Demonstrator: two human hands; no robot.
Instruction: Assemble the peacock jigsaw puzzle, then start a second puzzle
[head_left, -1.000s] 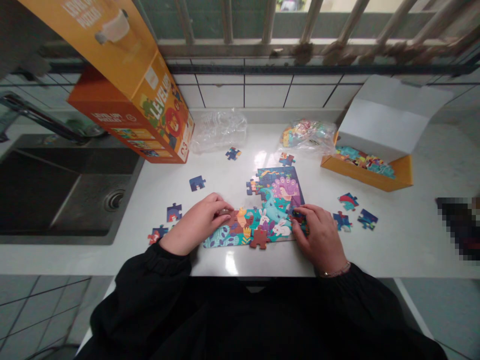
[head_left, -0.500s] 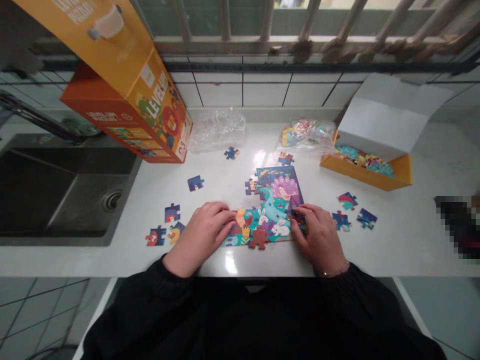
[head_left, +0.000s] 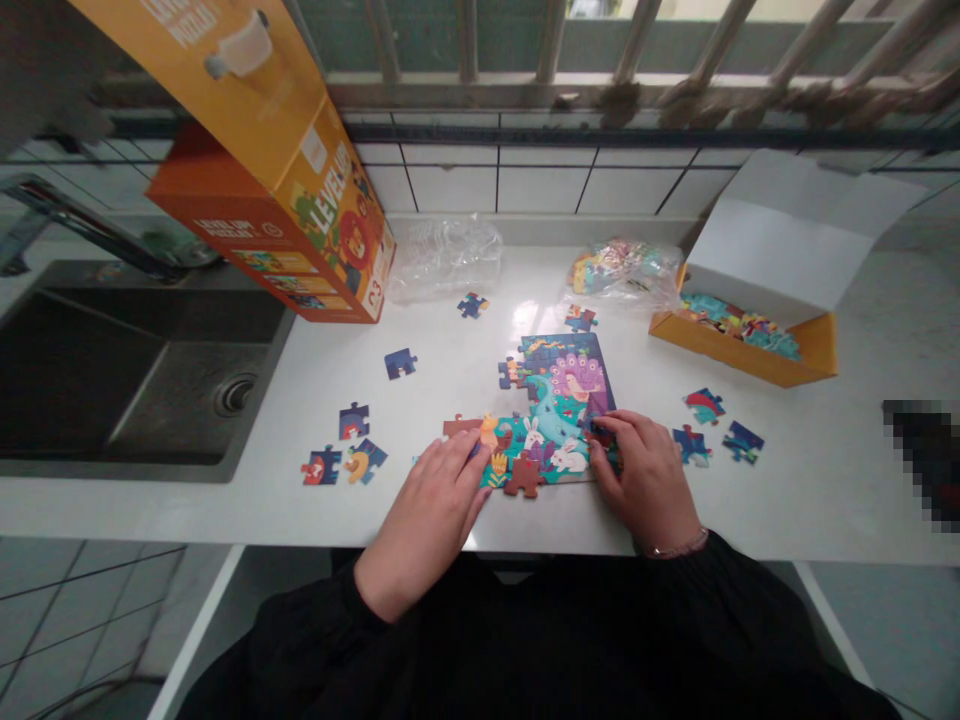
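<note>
A partly joined jigsaw puzzle (head_left: 551, 400) lies on the counter, showing a purple peacock and white rabbits. My left hand (head_left: 435, 505) rests flat over its lower left part, fingers stretched out and hiding some of the picture. At the right edge of the puzzle, my right hand (head_left: 645, 475) has thumb and fingers closed around a dark puzzle piece (head_left: 600, 436), which they mostly cover. A brown puzzle piece (head_left: 523, 477) overlaps the bottom edge between both hands. Another loose piece (head_left: 512, 373) touches the upper left side.
Several loose pieces (head_left: 363, 461) lie at left, others (head_left: 705, 405) at right. Behind stand an orange puzzle box (head_left: 330, 220), clear plastic packaging (head_left: 448, 260), a bag of pieces (head_left: 626, 270) and an open yellow box (head_left: 739, 345). A sink (head_left: 247, 440) borders the counter on the left.
My left hand has shifted down and flattened over the lower left of the puzzle, uncovering a brown part at its left end. My right hand stays at the right edge. The view has shifted slightly.
</note>
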